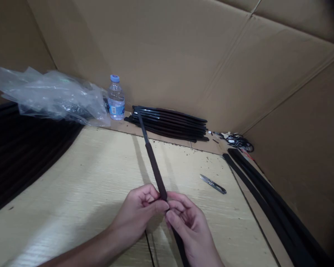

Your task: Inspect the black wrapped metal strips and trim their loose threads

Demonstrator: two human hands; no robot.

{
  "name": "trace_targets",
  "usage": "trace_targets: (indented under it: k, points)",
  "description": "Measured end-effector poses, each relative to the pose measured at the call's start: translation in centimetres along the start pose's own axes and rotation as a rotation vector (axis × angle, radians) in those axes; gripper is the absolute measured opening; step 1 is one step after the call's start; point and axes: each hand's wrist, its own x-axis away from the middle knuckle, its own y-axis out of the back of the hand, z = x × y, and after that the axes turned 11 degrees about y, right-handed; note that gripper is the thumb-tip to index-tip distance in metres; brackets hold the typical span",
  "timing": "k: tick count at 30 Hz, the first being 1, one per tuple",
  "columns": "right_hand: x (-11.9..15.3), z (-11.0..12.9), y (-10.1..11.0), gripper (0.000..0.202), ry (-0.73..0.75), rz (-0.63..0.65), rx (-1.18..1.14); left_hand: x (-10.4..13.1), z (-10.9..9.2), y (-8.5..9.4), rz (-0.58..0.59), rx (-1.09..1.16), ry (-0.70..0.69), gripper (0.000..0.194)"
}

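Note:
A long, narrow black strip (156, 167) slants away from me over the table. Its middle stretch looks thicker and brownish, like a fabric covering, and a thinner, smooth end (143, 128) sticks out beyond it. My left hand (144, 207) pinches the strip between thumb and bent fingers. Close against it, my right hand (186, 226) grips the same strip slightly nearer to me, and the strip runs on beneath that palm. The fingertips hide the spot where the hands meet. A thin dark cord (149, 248) hangs below my left hand.
Thread snips (213, 184) lie to the right. Dark strips are stacked at the back (169, 124), with more along the right edge (267, 200) and left (30, 148). A water bottle (116, 98) stands beside clear plastic bags (64, 96). Cardboard walls (156, 48) enclose the table (100, 167).

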Motion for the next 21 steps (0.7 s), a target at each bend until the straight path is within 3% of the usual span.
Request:
trace_targets:
  k: [5, 10, 21]
  points:
    - [-0.4, 0.2, 0.0, 0.023, -0.001, 0.052, 0.059, 0.3, -0.1, 0.3, -0.023, -0.127, 0.001, 0.033]
    - [0.2, 0.1, 0.0, 0.037, -0.08, 0.044, 0.027, 0.5, -0.1, 0.0, 0.145, -0.004, 0.045, 0.028]
    - [0.4, 0.0, -0.2, 0.041, -0.078, -0.007, 0.075, 0.9, 0.7, -1.0, 0.121, -0.015, -0.032, 0.024]
